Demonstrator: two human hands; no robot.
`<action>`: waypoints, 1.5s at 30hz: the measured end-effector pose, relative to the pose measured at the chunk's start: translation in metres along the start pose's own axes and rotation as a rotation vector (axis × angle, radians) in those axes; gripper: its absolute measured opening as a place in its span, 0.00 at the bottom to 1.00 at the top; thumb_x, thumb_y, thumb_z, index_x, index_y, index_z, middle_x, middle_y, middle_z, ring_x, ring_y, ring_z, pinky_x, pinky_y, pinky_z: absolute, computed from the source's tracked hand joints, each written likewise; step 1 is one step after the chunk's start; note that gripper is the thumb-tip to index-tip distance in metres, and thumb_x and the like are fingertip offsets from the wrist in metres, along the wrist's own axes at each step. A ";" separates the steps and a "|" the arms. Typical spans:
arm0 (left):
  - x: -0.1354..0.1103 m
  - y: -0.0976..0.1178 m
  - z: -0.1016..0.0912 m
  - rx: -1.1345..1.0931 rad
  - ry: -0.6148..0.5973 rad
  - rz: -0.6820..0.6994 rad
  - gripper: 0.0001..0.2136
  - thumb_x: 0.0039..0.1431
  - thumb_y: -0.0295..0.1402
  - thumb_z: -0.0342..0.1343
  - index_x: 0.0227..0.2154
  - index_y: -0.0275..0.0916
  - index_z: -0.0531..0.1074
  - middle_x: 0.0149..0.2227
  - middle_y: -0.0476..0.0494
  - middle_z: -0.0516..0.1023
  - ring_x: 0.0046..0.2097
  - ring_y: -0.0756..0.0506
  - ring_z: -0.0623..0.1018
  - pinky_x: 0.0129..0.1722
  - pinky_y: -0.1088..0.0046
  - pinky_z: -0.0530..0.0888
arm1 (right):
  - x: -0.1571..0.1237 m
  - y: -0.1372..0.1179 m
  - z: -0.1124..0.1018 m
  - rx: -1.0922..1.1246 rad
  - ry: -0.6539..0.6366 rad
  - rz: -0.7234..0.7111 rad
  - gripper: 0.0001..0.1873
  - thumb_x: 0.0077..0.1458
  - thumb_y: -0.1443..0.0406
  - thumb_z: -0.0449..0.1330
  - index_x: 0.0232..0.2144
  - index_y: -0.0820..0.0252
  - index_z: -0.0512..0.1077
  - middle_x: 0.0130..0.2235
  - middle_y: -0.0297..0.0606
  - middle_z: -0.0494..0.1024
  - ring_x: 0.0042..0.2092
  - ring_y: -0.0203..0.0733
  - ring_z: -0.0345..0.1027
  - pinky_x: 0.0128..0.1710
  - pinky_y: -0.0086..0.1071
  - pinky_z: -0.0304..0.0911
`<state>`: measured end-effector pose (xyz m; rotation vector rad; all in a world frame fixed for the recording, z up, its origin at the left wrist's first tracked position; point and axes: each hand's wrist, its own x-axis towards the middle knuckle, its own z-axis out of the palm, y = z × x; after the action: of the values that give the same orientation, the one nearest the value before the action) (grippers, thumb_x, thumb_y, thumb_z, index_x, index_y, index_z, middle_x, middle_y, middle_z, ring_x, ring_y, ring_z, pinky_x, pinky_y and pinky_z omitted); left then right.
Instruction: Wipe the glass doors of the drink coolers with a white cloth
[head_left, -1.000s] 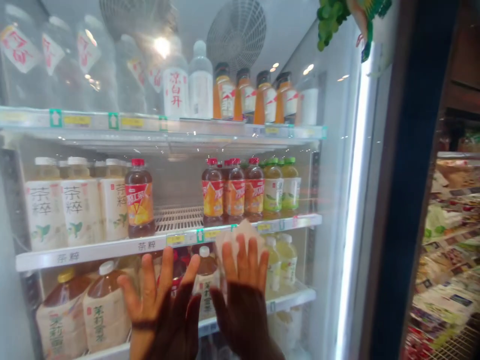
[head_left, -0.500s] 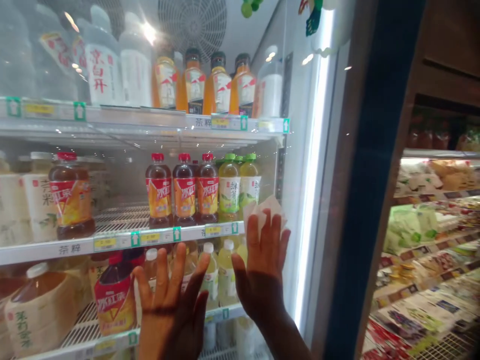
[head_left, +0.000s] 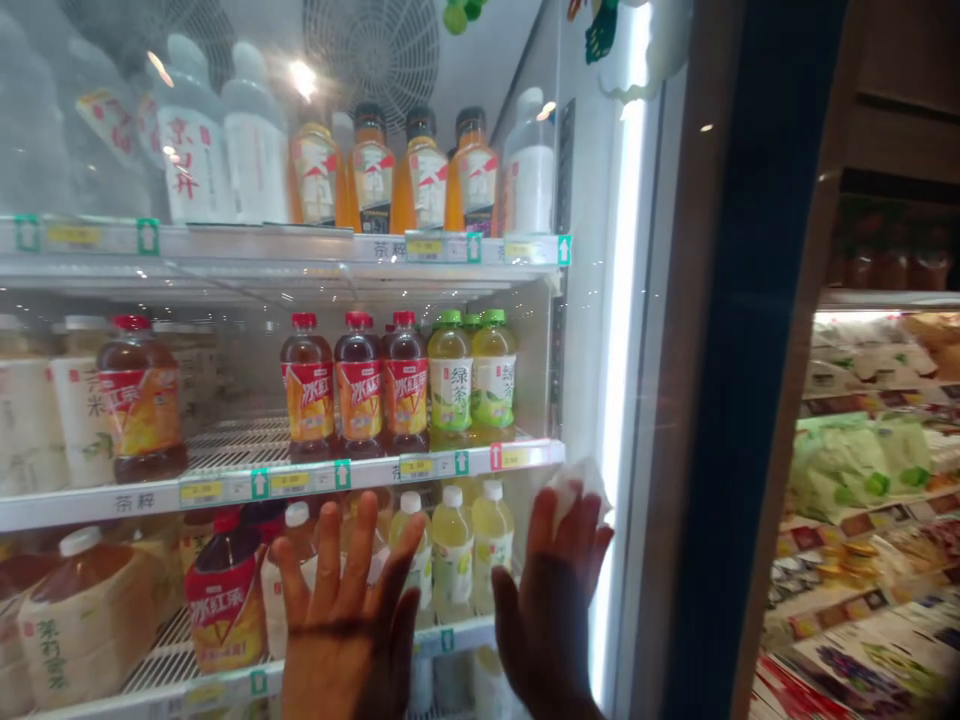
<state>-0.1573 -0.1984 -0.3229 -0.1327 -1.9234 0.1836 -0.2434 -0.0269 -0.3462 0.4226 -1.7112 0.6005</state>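
My left hand (head_left: 341, 620) is raised with its fingers spread in front of a glass cooler door, its palm turned toward the glass. It seems to rest on the pane. To its right, my right hand (head_left: 547, 610) holds a crumpled white tissue (head_left: 589, 482) flat under its fingers against the door. Much of the tissue is hidden by those fingers. Behind the glass, red-capped tea bottles (head_left: 307, 390) and green-capped tea bottles (head_left: 493, 375) stand on the middle shelf. Pale yellow drink bottles (head_left: 452, 550) show between my hands.
Upper-shelf bottles (head_left: 427, 175) hold orange drinks. A bright light strip (head_left: 619, 330) runs down the cooler's right side, beside a dark door frame (head_left: 739, 350). Farther right, an open shelf unit carries packaged goods (head_left: 862, 465). Reflections speckle the glass.
My right hand has moved down and to the right with the tissue, uncovering the middle shelf's right end. My left hand stays almost in place, fingers still spread.
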 end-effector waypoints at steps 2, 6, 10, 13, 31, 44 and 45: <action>-0.002 -0.009 -0.002 0.042 0.011 -0.005 0.40 0.63 0.31 0.56 0.72 0.53 0.41 0.76 0.47 0.32 0.76 0.36 0.35 0.72 0.43 0.32 | -0.019 -0.013 0.004 -0.025 -0.026 -0.037 0.41 0.69 0.54 0.44 0.73 0.67 0.33 0.75 0.54 0.30 0.75 0.67 0.21 0.64 0.80 0.34; -0.008 -0.030 -0.011 0.033 0.046 -0.045 0.39 0.64 0.33 0.56 0.72 0.54 0.42 0.76 0.48 0.34 0.76 0.36 0.37 0.72 0.43 0.33 | 0.013 -0.035 0.006 -0.009 -0.020 -0.033 0.40 0.70 0.50 0.41 0.74 0.62 0.33 0.76 0.47 0.28 0.75 0.63 0.21 0.66 0.77 0.33; -0.020 -0.066 -0.025 0.006 0.111 -0.093 0.37 0.65 0.35 0.55 0.72 0.54 0.44 0.76 0.48 0.36 0.76 0.37 0.39 0.73 0.44 0.35 | 0.041 -0.083 0.015 0.011 -0.014 -0.104 0.40 0.71 0.51 0.42 0.74 0.62 0.34 0.76 0.44 0.29 0.76 0.60 0.22 0.70 0.70 0.30; -0.023 -0.119 -0.044 0.112 0.128 -0.076 0.38 0.65 0.31 0.54 0.72 0.52 0.42 0.76 0.46 0.33 0.76 0.37 0.35 0.72 0.44 0.32 | 0.033 -0.130 0.028 0.050 -0.079 -0.450 0.41 0.69 0.47 0.44 0.73 0.64 0.40 0.76 0.41 0.36 0.76 0.53 0.27 0.74 0.56 0.24; 0.045 -0.398 -0.164 0.263 0.305 0.089 0.32 0.69 0.29 0.47 0.72 0.45 0.43 0.76 0.41 0.40 0.76 0.40 0.38 0.73 0.49 0.35 | 0.205 -0.375 0.074 0.125 -0.004 -0.873 0.34 0.69 0.48 0.48 0.71 0.54 0.51 0.74 0.33 0.50 0.75 0.49 0.38 0.74 0.57 0.40; 0.086 -0.452 -0.176 0.299 0.426 0.110 0.30 0.72 0.38 0.41 0.73 0.45 0.41 0.75 0.40 0.47 0.76 0.39 0.42 0.72 0.45 0.41 | 0.276 -0.455 0.081 0.015 -0.016 -1.039 0.39 0.68 0.45 0.48 0.70 0.62 0.53 0.73 0.42 0.53 0.75 0.52 0.38 0.74 0.55 0.40; 0.090 -0.453 -0.176 0.303 0.424 0.115 0.29 0.72 0.39 0.41 0.73 0.44 0.42 0.75 0.40 0.47 0.76 0.38 0.42 0.72 0.46 0.41 | 0.280 -0.456 0.081 0.007 -0.026 -1.079 0.39 0.68 0.45 0.48 0.70 0.62 0.53 0.73 0.41 0.54 0.75 0.50 0.38 0.74 0.53 0.39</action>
<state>-0.0259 -0.6160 -0.0926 -0.0717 -1.4487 0.4817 -0.1057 -0.4286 -0.0109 1.2342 -1.2461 -0.1927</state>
